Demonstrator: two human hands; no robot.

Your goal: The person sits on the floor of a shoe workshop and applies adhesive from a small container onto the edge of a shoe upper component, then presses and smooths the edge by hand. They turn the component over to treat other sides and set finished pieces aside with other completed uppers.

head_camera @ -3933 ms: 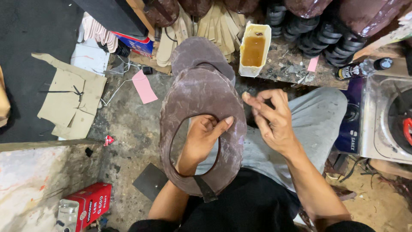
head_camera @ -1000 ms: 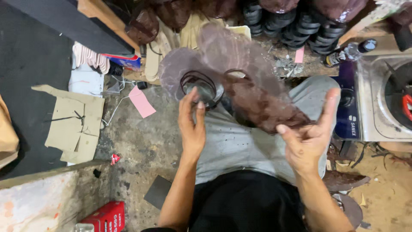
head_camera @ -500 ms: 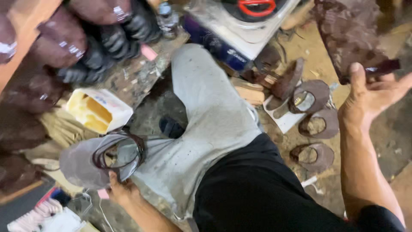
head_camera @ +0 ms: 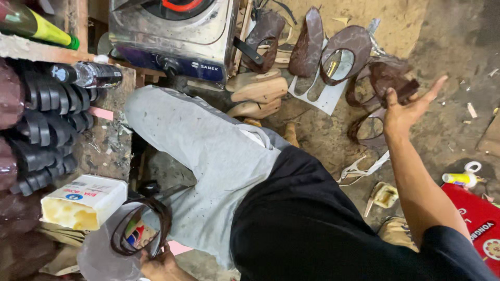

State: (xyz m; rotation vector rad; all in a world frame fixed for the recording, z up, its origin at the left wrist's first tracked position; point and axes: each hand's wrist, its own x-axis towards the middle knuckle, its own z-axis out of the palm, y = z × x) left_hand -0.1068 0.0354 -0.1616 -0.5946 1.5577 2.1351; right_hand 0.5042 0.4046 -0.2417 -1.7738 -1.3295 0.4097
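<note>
**Brown shoe upper at the right hand, grey one at the left**

Brown leather upper piece (head_camera: pixel 398 86) sits at the fingertips of right hand (head_camera: pixel 409 112), arm stretched far out over the dirt floor (head_camera: pixel 458 47). Palm up, fingers spread wide, nothing clamped; piece looks barely touched or just clear of the fingers, cannot tell which. It hangs right above the pile of similar brown uppers (head_camera: pixel 338 52) on the floor, some lying on a white sheet (head_camera: pixel 323 96), so like pieces are grouped there. Left hand (head_camera: pixel 161 268) low at frame bottom, fingers curled onto a grey upper with dark rim (head_camera: pixel 130 239), kept close by the knee; grip mostly hidden. Grey trouser leg (head_camera: pixel 208 151) between both. Beyond: wooden lasts (head_camera: pixel 258 88), metal stove (head_camera: pixel 177 31), white glue tub (head_camera: pixel 83 203), stacked black soles (head_camera: pixel 47 130).
</note>
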